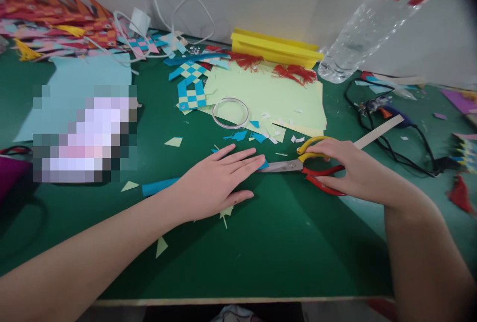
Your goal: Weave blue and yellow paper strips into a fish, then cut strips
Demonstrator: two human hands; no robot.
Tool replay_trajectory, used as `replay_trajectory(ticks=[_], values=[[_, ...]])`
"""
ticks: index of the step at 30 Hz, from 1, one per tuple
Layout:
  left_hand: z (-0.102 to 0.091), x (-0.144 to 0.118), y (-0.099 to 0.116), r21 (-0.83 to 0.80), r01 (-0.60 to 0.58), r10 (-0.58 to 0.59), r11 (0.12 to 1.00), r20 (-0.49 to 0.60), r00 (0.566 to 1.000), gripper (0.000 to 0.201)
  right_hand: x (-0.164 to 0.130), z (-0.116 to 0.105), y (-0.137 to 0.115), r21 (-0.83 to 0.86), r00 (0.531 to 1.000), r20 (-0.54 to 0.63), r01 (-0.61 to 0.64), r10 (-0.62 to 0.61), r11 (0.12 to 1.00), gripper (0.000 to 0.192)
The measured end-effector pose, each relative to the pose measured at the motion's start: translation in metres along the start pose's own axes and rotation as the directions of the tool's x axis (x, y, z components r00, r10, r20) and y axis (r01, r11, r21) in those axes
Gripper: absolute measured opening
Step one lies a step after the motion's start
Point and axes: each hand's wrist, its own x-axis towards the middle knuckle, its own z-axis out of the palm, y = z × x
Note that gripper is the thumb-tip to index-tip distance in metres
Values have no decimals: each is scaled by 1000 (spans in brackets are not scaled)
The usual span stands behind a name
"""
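My left hand point(219, 183) lies flat with its fingers stretched out, palm down over a strip of blue paper point(158, 188). The strip shows to the left of the wrist, and a small blue bit shows at the fingertips. In my right hand point(348, 165) is a pair of scissors point(288, 165) with one yellow and one red handle, gripped through the loops. The blades point left and look nearly closed. Their tips reach the fingertips of my left hand, beside the blue end. Whether the blades touch the paper is hidden.
Pale green sheets point(268, 96) lie behind my hands, with a roll of tape point(230, 113) and paper scraps on them. A plastic bottle point(368, 29) leans at the back right. Left are a blurred-out phone point(85, 143) and a light blue sheet point(93, 71). A black cord point(425, 143) lies right.
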Motion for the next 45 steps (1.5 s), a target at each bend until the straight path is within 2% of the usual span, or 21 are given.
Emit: replay_trajectory(ticks=[12, 30, 39, 45], values=[[-1, -1, 0, -14, 1, -1, 1000, 3, 1000, 60, 0, -1, -5, 14, 998, 7, -62, 62, 998, 45], [-1, 0, 0, -38, 8, -8, 999, -6, 1000, 59, 0, 0, -9, 3, 1000, 18, -16, 16, 1000, 46], [-3, 0, 1, -53, 30, -29, 998, 10, 1000, 59, -1, -1, -11, 11, 998, 24, -54, 53, 999, 46], [-2, 1, -2, -64, 87, -90, 994, -52, 995, 54, 1, 0, -8, -7, 1000, 10, -29, 29, 1000, 46]])
